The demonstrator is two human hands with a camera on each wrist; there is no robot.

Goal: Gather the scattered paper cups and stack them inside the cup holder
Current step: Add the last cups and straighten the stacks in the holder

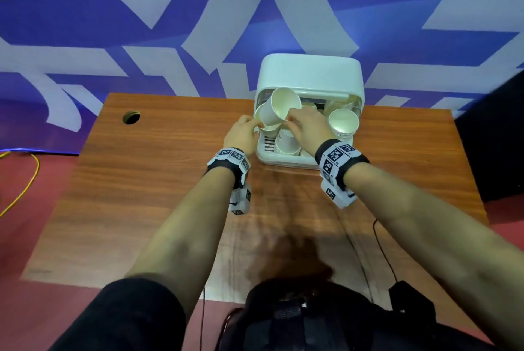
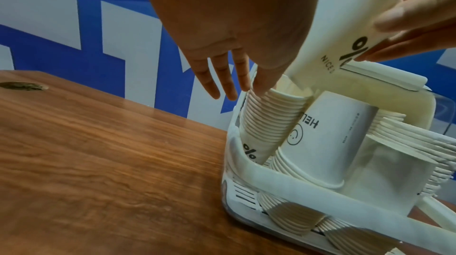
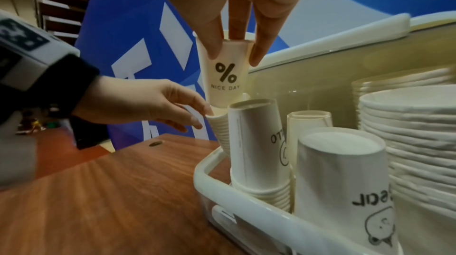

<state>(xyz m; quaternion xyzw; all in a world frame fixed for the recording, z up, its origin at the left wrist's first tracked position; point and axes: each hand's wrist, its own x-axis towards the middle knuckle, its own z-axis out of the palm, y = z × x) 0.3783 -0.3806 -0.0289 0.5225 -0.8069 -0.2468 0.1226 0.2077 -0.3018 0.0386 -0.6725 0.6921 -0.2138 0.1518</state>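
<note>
A white cup holder point(image 1: 309, 72) with a raised lid stands at the table's far edge. My right hand point(image 1: 289, 119) pinches a white paper cup point(image 1: 272, 114) printed "% NICE DAY", tilted, its base just above a stack of nested cups point(image 1: 269, 133) in the holder's left corner. In the right wrist view the right hand point(image 3: 234, 60) grips the cup point(image 3: 225, 83) near its rim over the stack point(image 3: 220, 130). My left hand point(image 1: 259, 123) touches the stack's top rim with nearly straight fingers point(image 2: 237, 83); the stack point(image 2: 269, 115) leans left against the holder's wall point(image 2: 283, 179).
Inside the holder point(image 3: 222, 187) stand upside-down cup stacks point(image 3: 256, 142) and a pile of paper bowls point(image 3: 407, 122) at the right. The wooden table point(image 1: 156, 180) has a cable hole point(image 1: 131, 117) at far left. A dark block point(image 1: 493, 138) borders the table's right.
</note>
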